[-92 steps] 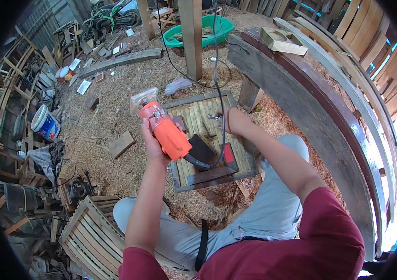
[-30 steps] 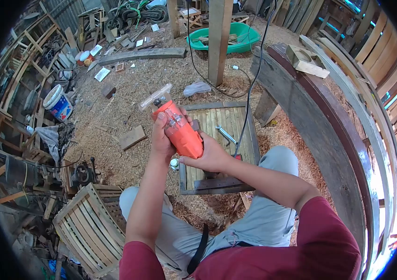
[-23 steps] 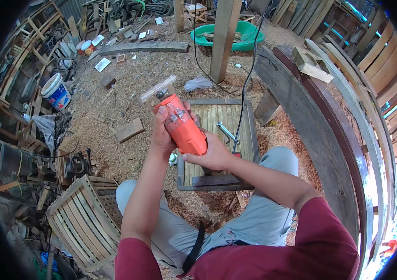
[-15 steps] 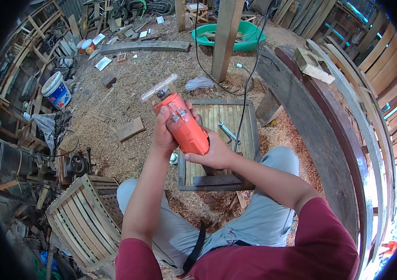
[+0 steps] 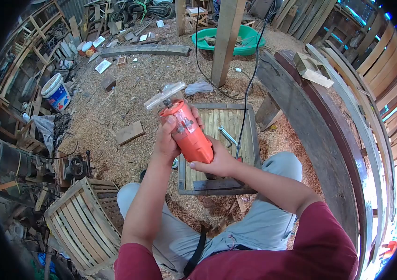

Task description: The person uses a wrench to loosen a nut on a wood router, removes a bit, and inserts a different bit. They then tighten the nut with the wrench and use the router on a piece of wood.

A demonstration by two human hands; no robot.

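Observation:
An orange power tool (image 5: 190, 135) with a clear flat base at its top end is held in the air above a small slatted table (image 5: 203, 176). My left hand (image 5: 168, 137) is wrapped round its upper left side, thumb on the front near the clear part. My right hand (image 5: 217, 161) grips the lower right end of the body. On the table lies a metal wrench (image 5: 228, 136), right of the tool. A black cable (image 5: 245, 95) runs down to the table beside my right hand.
A wooden post (image 5: 226, 44) stands beyond the table, with a green basin (image 5: 250, 46) behind it. Long planks (image 5: 308, 119) lie to the right. At the left are a slatted wooden piece (image 5: 81, 224) and a paint bucket (image 5: 56, 92). Wood shavings cover the ground.
Both hands have shifted slightly down and right with the orange tool, and its clear base is tilted to show more of its face.

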